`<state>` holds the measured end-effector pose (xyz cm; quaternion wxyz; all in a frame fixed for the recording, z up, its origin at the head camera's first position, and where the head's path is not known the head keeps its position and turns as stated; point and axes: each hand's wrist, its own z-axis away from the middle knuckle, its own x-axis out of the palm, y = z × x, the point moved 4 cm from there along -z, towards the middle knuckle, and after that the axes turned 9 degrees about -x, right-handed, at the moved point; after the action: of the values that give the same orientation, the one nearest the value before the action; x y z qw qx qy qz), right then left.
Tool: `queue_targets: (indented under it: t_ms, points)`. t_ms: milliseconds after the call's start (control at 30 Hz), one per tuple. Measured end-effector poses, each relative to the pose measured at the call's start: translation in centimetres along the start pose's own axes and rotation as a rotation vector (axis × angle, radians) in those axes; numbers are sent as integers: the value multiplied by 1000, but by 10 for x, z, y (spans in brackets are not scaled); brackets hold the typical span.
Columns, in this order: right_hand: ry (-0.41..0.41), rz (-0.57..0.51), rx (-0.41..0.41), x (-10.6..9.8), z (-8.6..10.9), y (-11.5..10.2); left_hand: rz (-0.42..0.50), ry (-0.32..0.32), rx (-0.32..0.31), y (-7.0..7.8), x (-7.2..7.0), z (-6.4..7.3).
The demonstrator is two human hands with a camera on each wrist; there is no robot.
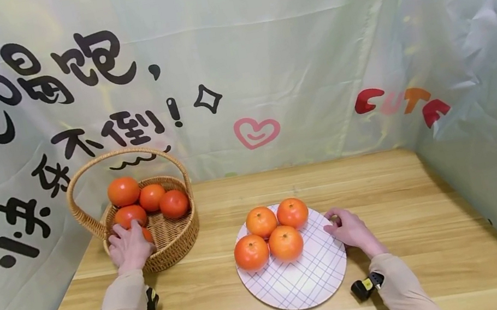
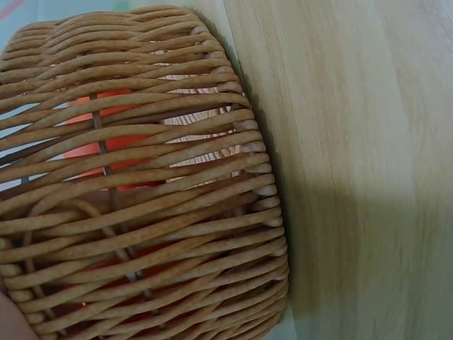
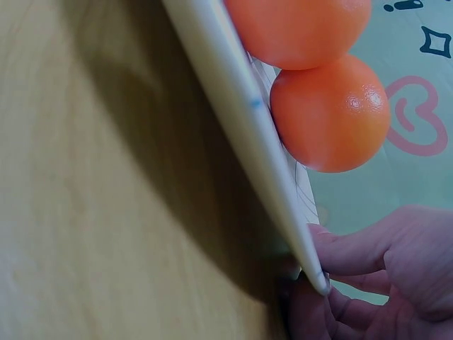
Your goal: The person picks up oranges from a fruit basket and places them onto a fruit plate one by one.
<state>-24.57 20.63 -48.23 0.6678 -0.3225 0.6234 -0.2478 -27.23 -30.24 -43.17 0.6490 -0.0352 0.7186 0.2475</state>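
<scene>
Four orange fruits (image 1: 286, 243) clustered on plate (image 1: 310, 280), lower centre; right hand (image 1: 352, 229) pinches rim (image 3: 274, 184), likely steadying it. Left hand (image 1: 130, 248) over half-hidden fruit (image 1: 147, 235) in basket (image 1: 176, 248), left of frame; grip hidden, can't tell.

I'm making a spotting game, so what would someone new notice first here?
Probably the four orange fruits bunched on the checked plate mid-table, its edge pinched by the right hand. Next, the wicker basket at the left, with red-orange fruits and the left hand inside. Behind them, big black writing on the hanging cloth.
</scene>
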Motion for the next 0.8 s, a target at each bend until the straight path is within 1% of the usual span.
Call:
queue_targets:
  t_ms: [233,567,800]
  points:
    - [9,-3,-26,-1,1,-1,25,-29,-3,0,0,1]
    - [5,2,-31,-1,1,0,86,-10,59,0,0,1]
    - [6,12,-31,-2,1,-1,117,-33,76,0,1,0]
